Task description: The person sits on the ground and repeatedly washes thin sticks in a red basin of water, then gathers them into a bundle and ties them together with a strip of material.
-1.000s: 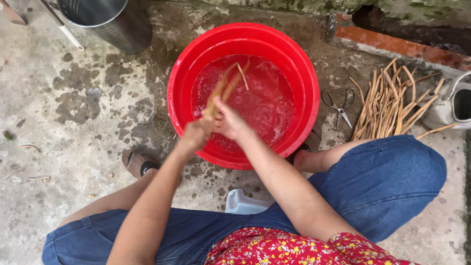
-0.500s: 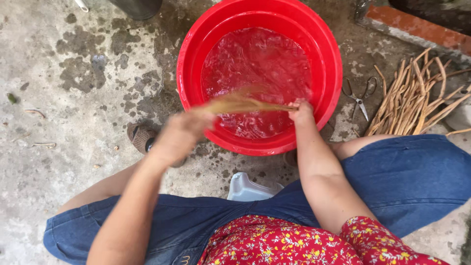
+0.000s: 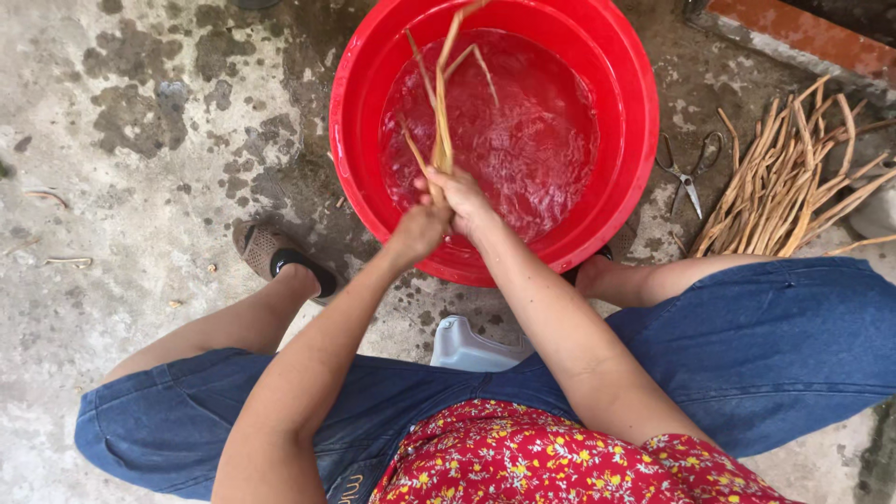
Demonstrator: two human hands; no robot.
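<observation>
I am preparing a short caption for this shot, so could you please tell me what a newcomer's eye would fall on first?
The big red basin of rippling water fills the top centre, set on stained concrete. Over its near rim, the left hand and right hand meet in a shared grip on a bunch of tan stalks that rises over the water. To the right on the ground lie a pile of similar stalks and a pair of scissors.

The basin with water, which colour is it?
The basin is bright red, seen in the head view.
</observation>
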